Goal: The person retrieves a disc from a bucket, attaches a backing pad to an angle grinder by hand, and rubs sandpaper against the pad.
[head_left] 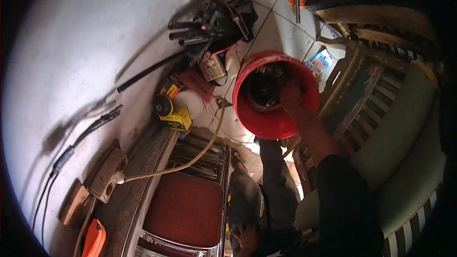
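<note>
A red bucket [304, 109] stands on the tiled floor, its mouth facing up toward me. My right hand [291, 94] reaches down inside it, with the forearm crossing the near right rim. Dark, jumbled small items [266, 83] lie at the bottom, too shadowed to name. The fingers of that hand are lost in the shade, so whether they grip anything is unclear. Low in the picture my left hand [246, 239] rests on my trouser leg [245, 200], fingers spread, holding nothing.
A wooden slatted bench [354, 100] with a green cushion [395, 128] flanks the right. On the left are a folding chair [183, 209], a socket block [108, 173] with a cable, a yellow box [177, 120] and a bundle of black tubes [190, 33] against the wall.
</note>
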Action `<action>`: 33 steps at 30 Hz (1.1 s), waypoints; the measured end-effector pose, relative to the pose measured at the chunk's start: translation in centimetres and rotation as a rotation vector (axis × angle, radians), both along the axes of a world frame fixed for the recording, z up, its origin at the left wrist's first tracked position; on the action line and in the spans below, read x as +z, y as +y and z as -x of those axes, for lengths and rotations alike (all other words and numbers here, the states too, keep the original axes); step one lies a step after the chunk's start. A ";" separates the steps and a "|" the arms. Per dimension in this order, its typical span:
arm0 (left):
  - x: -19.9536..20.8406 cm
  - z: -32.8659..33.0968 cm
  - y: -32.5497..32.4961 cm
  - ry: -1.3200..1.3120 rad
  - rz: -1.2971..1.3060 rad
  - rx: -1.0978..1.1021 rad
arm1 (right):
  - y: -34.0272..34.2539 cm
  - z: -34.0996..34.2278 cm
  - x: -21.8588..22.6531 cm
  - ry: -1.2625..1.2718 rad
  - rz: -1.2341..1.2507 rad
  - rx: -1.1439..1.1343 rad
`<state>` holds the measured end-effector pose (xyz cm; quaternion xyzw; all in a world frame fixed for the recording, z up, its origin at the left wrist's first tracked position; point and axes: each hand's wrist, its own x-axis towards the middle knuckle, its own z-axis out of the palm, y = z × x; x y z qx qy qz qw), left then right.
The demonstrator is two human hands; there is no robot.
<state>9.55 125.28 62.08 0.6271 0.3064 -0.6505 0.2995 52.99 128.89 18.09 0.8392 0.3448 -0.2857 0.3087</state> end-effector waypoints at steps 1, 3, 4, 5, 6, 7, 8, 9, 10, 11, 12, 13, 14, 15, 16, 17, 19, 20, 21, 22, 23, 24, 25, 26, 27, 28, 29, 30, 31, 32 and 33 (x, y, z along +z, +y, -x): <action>-0.1 0.2 0.2 0.056 0.001 0.031 | 1.0 0.4 0.3 0.011 -0.008 0.005; -1.9 0.5 0.9 0.094 0.004 0.068 | 3.4 -0.3 1.8 0.197 -0.092 -0.307; -1.7 0.5 0.8 0.107 0.012 0.067 | 3.2 0.1 2.6 0.198 -0.082 -0.306; -1.6 0.6 0.9 0.120 0.019 0.065 | 3.1 0.7 3.4 0.170 0.018 -0.189; -1.6 0.3 0.9 0.108 0.027 0.076 | 3.0 0.3 4.2 0.127 0.116 -0.061; -1.9 0.1 1.3 0.109 0.032 0.156 | 3.0 0.5 3.2 0.115 0.112 -0.060; -2.1 0.0 1.1 0.089 0.075 0.232 | 1.1 0.2 1.6 0.171 0.111 -0.186; -2.0 0.7 0.6 0.070 0.087 0.230 | 0.7 0.6 0.8 0.245 0.087 -0.312; -1.8 2.3 0.4 -0.008 -0.014 0.269 | 3.1 2.8 1.6 0.263 0.068 -0.310; -1.6 3.6 0.0 -0.092 -0.098 0.307 | 5.5 5.0 4.2 0.279 0.011 -0.376; -1.9 4.0 0.1 -0.100 -0.101 0.307 | 7.5 5.9 6.4 0.292 -0.047 -0.517; -2.2 3.9 0.4 -0.067 -0.064 0.325 | 9.5 6.7 8.7 0.298 -0.111 -0.656; -2.0 4.2 0.4 -0.033 -0.021 0.342 | 10.2 7.4 10.2 0.313 -0.173 -0.870; -2.0 4.9 0.0 -0.054 -0.010 0.337 | 9.3 7.5 9.5 0.289 -0.177 -0.874; -2.5 5.2 -0.9 -0.145 0.006 0.306 | 7.0 6.9 7.1 0.407 -0.336 -0.805; -2.9 5.8 -1.5 -0.218 0.007 0.281 | 5.7 6.8 5.8 0.547 -0.492 -0.720; -2.6 6.2 0.4 -0.074 -0.049 0.385 | 9.9 11.4 9.2 0.527 -0.501 -0.859; -3.4 5.4 0.8 0.017 -0.029 0.482 | 10.1 11.1 10.6 0.417 -0.475 -1.006; -3.6 5.0 0.6 0.005 -0.013 0.485 | 8.7 10.0 10.0 0.396 -0.470 -1.002; -3.5 4.9 0.7 -0.088 0.026 0.608 | 7.4 9.2 8.6 0.251 -0.555 -1.118; -3.5 4.8 0.7 -0.178 0.064 0.731 | 6.0 8.2 7.1 0.105 -0.636 -1.231; -3.9 4.7 0.6 -0.172 0.077 0.734 | 4.5 6.4 5.6 0.097 -0.624 -1.229; -4.0 4.5 0.3 -0.137 0.096 0.680 | 2.9 4.2 4.0 0.041 -0.619 -1.134; -3.9 4.4 0.1 -0.096 0.109 0.628 | 1.7 2.2 2.3 -0.003 -0.613 -1.040; -3.8 4.8 -0.4 -0.084 0.115 0.634 | 1.0 0.6 0.7 -0.046 -0.608 -0.944; -3.7 5.6 -0.9 -0.008 0.077 0.606 | 1.4 -0.2 -1.0 -0.025 -0.601 -0.943; -3.7 6.4 -1.3 0.071 0.041 0.575 | 1.9 -1.0 -2.3 0.021 -0.545 -0.760; -3.7 6.3 -1.5 0.115 0.029 0.572 | 2.0 -1.9 -3.6 0.061 -0.488 -0.575; -4.0 5.9 -1.4 0.131 0.030 0.578 | 1.9 -2.8 -4.8 0.070 -0.480 -0.578; -4.3 5.4 -1.4 0.143 0.035 0.586 | 1.8 -3.4 -6.0 0.177 -0.688 -0.612; -4.2 5.2 -1.0 0.155 0.033 0.593 | 1.8 -2.7 -7.7 0.298 -0.893 -0.654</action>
